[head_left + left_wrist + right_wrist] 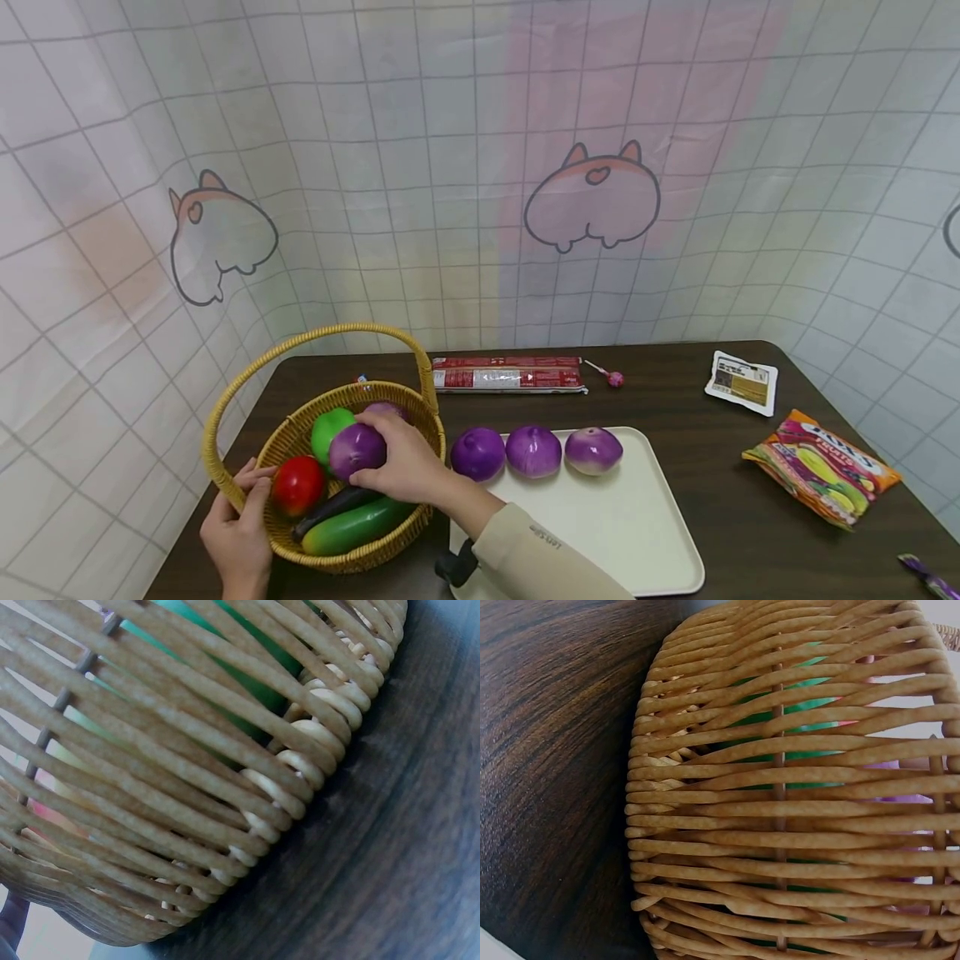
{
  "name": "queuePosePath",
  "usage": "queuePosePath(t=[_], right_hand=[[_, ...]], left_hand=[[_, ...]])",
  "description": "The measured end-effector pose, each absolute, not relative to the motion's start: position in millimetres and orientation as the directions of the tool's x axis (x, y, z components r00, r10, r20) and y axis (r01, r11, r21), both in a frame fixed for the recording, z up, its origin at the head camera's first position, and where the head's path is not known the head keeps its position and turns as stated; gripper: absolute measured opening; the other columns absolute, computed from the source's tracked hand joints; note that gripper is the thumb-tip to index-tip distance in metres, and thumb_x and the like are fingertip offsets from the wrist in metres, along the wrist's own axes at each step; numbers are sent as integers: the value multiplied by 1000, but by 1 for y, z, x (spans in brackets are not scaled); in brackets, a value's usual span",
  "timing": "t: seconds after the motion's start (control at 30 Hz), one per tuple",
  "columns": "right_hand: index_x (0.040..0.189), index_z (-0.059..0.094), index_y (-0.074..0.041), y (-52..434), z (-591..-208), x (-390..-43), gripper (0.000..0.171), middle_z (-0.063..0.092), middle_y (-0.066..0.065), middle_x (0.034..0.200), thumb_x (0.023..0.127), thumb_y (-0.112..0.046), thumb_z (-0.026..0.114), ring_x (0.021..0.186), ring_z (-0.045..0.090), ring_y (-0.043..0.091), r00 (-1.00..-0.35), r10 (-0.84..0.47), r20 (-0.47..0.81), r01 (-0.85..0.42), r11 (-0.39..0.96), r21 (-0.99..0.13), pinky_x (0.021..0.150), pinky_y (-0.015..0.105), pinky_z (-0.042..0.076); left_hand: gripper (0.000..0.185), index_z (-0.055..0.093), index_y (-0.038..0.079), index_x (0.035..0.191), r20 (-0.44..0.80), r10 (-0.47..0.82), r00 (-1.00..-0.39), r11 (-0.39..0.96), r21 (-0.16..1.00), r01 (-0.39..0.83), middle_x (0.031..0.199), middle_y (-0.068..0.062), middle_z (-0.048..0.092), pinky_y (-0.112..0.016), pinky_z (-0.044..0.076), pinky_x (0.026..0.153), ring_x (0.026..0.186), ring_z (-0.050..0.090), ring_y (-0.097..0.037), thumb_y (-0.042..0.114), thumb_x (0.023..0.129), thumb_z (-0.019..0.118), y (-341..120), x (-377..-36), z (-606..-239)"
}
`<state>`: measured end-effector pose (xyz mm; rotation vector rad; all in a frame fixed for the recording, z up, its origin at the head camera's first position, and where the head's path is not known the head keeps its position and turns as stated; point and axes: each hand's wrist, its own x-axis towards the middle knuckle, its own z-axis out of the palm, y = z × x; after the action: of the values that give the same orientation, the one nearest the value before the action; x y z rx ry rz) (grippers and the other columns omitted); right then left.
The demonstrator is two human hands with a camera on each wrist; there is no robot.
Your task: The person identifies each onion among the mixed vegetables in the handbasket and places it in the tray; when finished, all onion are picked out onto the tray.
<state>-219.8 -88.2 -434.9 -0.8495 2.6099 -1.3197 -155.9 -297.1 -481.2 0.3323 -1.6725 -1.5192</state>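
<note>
In the head view, a yellow wicker basket (pixel 360 560) with a tall hoop handle (pixel 315 335) stands at the left. My left hand (pixel 238 533) grips its left rim by the foot of the handle. Over the inside of the basket, my right hand (pixel 408 460) holds a round purple onion (pixel 357 452) between thumb and fingers. Around it lie a red tomato (pixel 299 485), a green pepper (pixel 330 429), a dark eggplant (pixel 337 510), a green cucumber-like vegetable (pixel 356 527) and another purple piece (pixel 387 410), partly hidden. Both wrist views show mostly the basket's woven side (pixel 165 742).
A white tray (pixel 600 542) sits right of the basket, with three purple onion- or turnip-like vegetables (pixel 533 452) along its back edge. Behind are a long red packet (pixel 510 375) and a lollipop (pixel 614 379). A white sachet (pixel 742 382) and a candy bag (pixel 822 469) lie at right.
</note>
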Motion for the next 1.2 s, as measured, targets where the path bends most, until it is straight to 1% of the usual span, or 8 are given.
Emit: queuePosePath(t=[0.13,0.37,0.6,0.73,0.87,1.0,1.1,1.2], right_hand=[[143,47,-24,-88,-434,-218,72,46,0,146,79,-33,79,127,49,22,-846,-514,141,-422,484,-766,98,41,49],[145,44,-25,-92,-435,-219,76,45,0,147,79,-35,79,129,48,22,-845,-523,110,-410,503,-760,100,45,47],[147,42,-27,-95,-437,-222,76,43,-1,149,81,-37,78,131,47,22,-834,-544,91,-414,509,-755,102,43,47],[146,43,-28,-95,-438,-222,75,42,0,150,80,-37,78,131,47,22,-834,-544,91,-417,514,-749,102,44,46],[144,45,-29,-95,-436,-221,74,43,1,148,78,-38,79,128,49,21,-847,-522,100,-405,512,-757,99,44,48],[141,46,-28,-93,-435,-219,72,44,0,142,77,-38,79,119,53,17,-857,-494,144,-406,477,-779,93,39,51],[140,46,-25,-90,-435,-216,72,44,-1,140,77,-36,79,114,55,15,-854,-489,179,-418,439,-796,89,35,53],[139,46,-23,-86,-434,-212,72,44,-2,138,76,-35,79,113,55,13,-846,-498,190,-422,409,-809,87,32,53]], left_hand=[[14,67,-16,94,401,-677,-617,239,913,331,86,-1,74,-14,48,92,111,62,-15,-3,88,67,-298,-156,-482],[14,67,-17,94,420,-672,-609,245,903,353,86,-1,74,-15,48,92,111,62,-16,-4,88,67,-298,-156,-482],[13,67,-17,93,424,-672,-607,248,902,355,85,-1,74,-15,48,93,111,62,-17,-5,88,67,-298,-157,-482],[13,66,-17,93,420,-672,-610,241,903,356,85,-2,74,-15,48,92,111,62,-17,-5,88,66,-297,-157,-481],[13,66,-17,93,423,-672,-607,247,902,355,85,-2,74,-15,48,92,111,62,-17,-4,88,66,-296,-157,-481],[13,67,-17,93,430,-671,-603,263,899,349,86,-2,74,-14,49,91,110,62,-16,-4,89,66,-297,-158,-481],[15,67,-16,95,426,-672,-605,266,902,340,87,-2,75,-13,48,90,107,64,-12,-3,89,66,-299,-159,-483],[17,69,-14,97,424,-677,-602,302,905,299,90,-2,75,-11,48,87,105,64,-7,2,90,67,-300,-159,-484]])
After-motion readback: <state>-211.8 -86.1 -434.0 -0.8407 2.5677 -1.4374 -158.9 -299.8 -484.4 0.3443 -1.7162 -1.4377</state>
